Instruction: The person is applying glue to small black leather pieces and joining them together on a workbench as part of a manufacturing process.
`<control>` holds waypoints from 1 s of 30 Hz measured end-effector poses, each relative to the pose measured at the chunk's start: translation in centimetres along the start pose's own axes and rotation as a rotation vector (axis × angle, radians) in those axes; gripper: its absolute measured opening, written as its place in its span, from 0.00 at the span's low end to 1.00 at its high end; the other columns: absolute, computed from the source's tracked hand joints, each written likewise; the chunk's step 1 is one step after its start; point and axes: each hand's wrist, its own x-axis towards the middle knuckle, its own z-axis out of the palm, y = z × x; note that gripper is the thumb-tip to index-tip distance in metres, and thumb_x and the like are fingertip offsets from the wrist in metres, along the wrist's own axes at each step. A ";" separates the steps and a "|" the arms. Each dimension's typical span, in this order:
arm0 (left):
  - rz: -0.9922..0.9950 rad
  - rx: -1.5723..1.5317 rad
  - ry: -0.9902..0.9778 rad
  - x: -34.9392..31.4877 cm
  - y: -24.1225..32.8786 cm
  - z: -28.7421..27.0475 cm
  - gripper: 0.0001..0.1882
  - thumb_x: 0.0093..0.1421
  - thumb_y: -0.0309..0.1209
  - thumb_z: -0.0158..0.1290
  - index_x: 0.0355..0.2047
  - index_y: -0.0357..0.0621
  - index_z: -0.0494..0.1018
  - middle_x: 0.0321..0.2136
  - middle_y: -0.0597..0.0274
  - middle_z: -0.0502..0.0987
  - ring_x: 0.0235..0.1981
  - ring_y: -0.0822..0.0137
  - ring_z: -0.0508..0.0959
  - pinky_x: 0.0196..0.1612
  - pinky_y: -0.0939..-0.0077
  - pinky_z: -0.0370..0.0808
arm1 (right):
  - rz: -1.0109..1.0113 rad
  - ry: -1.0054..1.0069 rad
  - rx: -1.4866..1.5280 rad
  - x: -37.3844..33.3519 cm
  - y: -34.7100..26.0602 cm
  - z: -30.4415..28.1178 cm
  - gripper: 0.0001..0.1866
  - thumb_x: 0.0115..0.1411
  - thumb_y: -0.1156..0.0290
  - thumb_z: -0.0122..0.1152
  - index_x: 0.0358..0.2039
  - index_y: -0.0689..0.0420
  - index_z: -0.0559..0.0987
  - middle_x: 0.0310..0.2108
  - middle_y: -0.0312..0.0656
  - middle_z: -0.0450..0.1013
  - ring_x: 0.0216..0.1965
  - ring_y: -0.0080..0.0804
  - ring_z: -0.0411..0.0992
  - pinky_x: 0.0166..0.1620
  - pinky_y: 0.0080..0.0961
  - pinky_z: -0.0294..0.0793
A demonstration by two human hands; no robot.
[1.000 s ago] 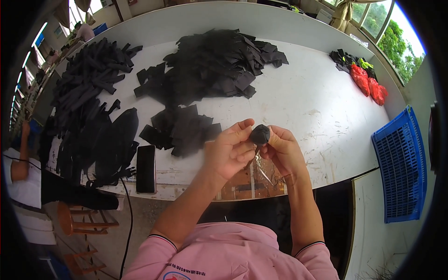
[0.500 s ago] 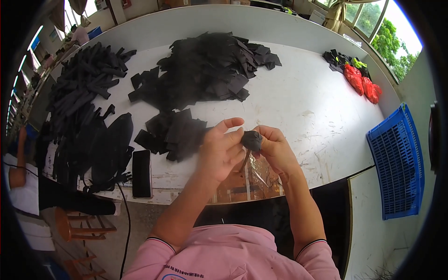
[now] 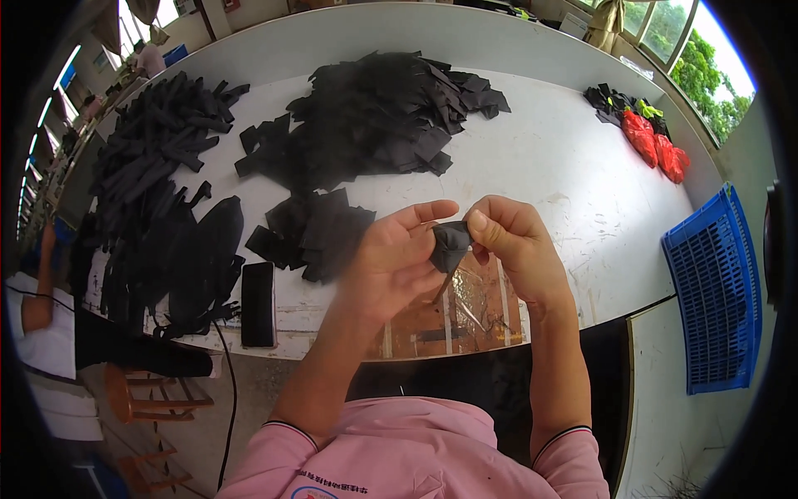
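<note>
Between my hands, over the near edge of the table, is a small folded piece of black fabric (image 3: 451,243). My right hand (image 3: 524,245) pinches its upper right corner between thumb and fingers. At the fabric's left side, my left hand (image 3: 391,254) grips it with the fingers curled and the index finger stretched above. A narrow dark strip (image 3: 444,287) slants down beneath the fabric; I cannot tell whether it is joined to it. Under my hands lies a brown, tape-covered board (image 3: 490,312). Flat black fabric pieces (image 3: 320,233) lie just beyond my left hand.
A big heap of black fabric pieces (image 3: 374,116) covers the back middle. Rolled black pieces (image 3: 162,137) are piled at left, near a phone (image 3: 258,305). Red bags (image 3: 657,145) sit at the far right, and a blue crate (image 3: 715,291) stands beside the table. Someone works at left.
The black fabric, bunched up before, is now spread wider between my hands. My right hand has moved slightly right and up, its thumb now on the fabric's corner. The view has shifted a little.
</note>
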 end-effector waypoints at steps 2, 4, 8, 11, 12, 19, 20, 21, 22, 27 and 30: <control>0.099 0.425 0.087 0.3 0.1 -0.3 0.12 0.54 0.21 0.47 0.39 0.31 0.64 0.26 0.57 0.72 0.12 0.80 0.63 0.14 0.86 0.59 | 0.066 -0.033 -0.047 0.5 0.3 -0.3 0.14 0.56 0.63 0.52 0.20 0.59 0.70 0.17 0.32 0.64 0.19 0.18 0.60 0.24 0.14 0.59; 0.091 0.421 0.135 0.0 -0.3 -0.5 0.10 0.55 0.21 0.47 0.38 0.31 0.64 0.25 0.57 0.72 0.11 0.80 0.61 0.13 0.86 0.59 | 0.112 -0.060 0.025 0.4 1.5 -0.5 0.14 0.56 0.62 0.52 0.20 0.59 0.70 0.17 0.32 0.64 0.19 0.18 0.60 0.24 0.14 0.60; 0.049 0.249 0.206 0.0 -1.6 -1.0 0.06 0.56 0.23 0.46 0.34 0.35 0.65 0.20 0.61 0.71 0.08 0.81 0.59 0.12 0.86 0.57 | 0.164 -0.060 0.221 -0.1 3.4 -0.9 0.14 0.56 0.63 0.51 0.20 0.59 0.70 0.17 0.32 0.64 0.20 0.18 0.61 0.24 0.12 0.62; 0.008 0.061 0.197 1.2 -1.4 -1.9 0.05 0.57 0.21 0.43 0.34 0.37 0.67 0.23 0.59 0.73 0.05 0.82 0.55 0.10 0.88 0.56 | 0.158 -0.080 0.207 0.8 3.1 -1.3 0.14 0.57 0.64 0.50 0.20 0.59 0.70 0.18 0.33 0.64 0.20 0.18 0.62 0.24 0.12 0.62; -0.026 -0.105 0.184 1.7 -1.2 -1.6 0.06 0.57 0.21 0.42 0.35 0.38 0.67 0.23 0.59 0.73 0.05 0.82 0.55 0.10 0.88 0.56 | 0.170 -0.082 0.155 1.2 3.1 -1.3 0.14 0.57 0.64 0.50 0.20 0.59 0.71 0.18 0.33 0.65 0.20 0.18 0.62 0.24 0.12 0.63; -0.098 -0.277 0.168 0.6 -2.4 -1.4 0.08 0.58 0.21 0.41 0.38 0.38 0.66 0.24 0.61 0.73 0.05 0.83 0.55 0.09 0.90 0.53 | 0.156 -0.072 0.213 0.3 4.0 -1.1 0.14 0.57 0.63 0.50 0.21 0.60 0.70 0.18 0.33 0.65 0.20 0.18 0.62 0.25 0.13 0.63; -0.117 -0.174 0.182 0.4 -2.7 -1.5 0.08 0.57 0.21 0.42 0.38 0.37 0.65 0.24 0.61 0.73 0.05 0.83 0.55 0.09 0.90 0.53 | 0.162 -0.072 0.220 0.2 4.6 -1.2 0.14 0.57 0.63 0.50 0.21 0.60 0.70 0.18 0.33 0.65 0.20 0.18 0.62 0.25 0.13 0.63; -0.121 -0.178 0.183 0.2 -2.8 -1.4 0.08 0.57 0.21 0.42 0.38 0.37 0.65 0.24 0.61 0.73 0.05 0.83 0.55 0.09 0.90 0.53 | 0.171 -0.069 0.227 -0.1 5.1 -1.4 0.14 0.57 0.63 0.50 0.21 0.60 0.70 0.18 0.33 0.64 0.20 0.18 0.62 0.25 0.13 0.63; -0.041 -0.036 0.230 0.1 -2.8 -1.3 0.09 0.57 0.22 0.42 0.39 0.37 0.64 0.25 0.60 0.73 0.05 0.84 0.55 0.09 0.89 0.53 | 0.173 -0.083 0.233 0.1 5.3 -1.3 0.14 0.57 0.62 0.50 0.22 0.59 0.71 0.18 0.33 0.65 0.21 0.18 0.62 0.26 0.14 0.63; 0.075 0.120 0.258 -0.2 -2.6 0.1 0.14 0.56 0.22 0.45 0.44 0.35 0.60 0.24 0.58 0.73 0.05 0.84 0.55 0.09 0.90 0.53 | 0.141 -0.108 0.137 0.3 3.2 -1.2 0.14 0.57 0.61 0.51 0.22 0.59 0.71 0.19 0.33 0.65 0.22 0.18 0.62 0.27 0.14 0.63; 0.141 0.412 0.294 -0.5 -2.6 0.9 0.14 0.57 0.22 0.45 0.44 0.35 0.60 0.23 0.58 0.73 0.06 0.84 0.55 0.09 0.89 0.53 | 0.092 -0.137 0.071 0.3 3.2 -1.0 0.14 0.57 0.61 0.51 0.23 0.59 0.71 0.19 0.33 0.66 0.22 0.18 0.62 0.28 0.14 0.63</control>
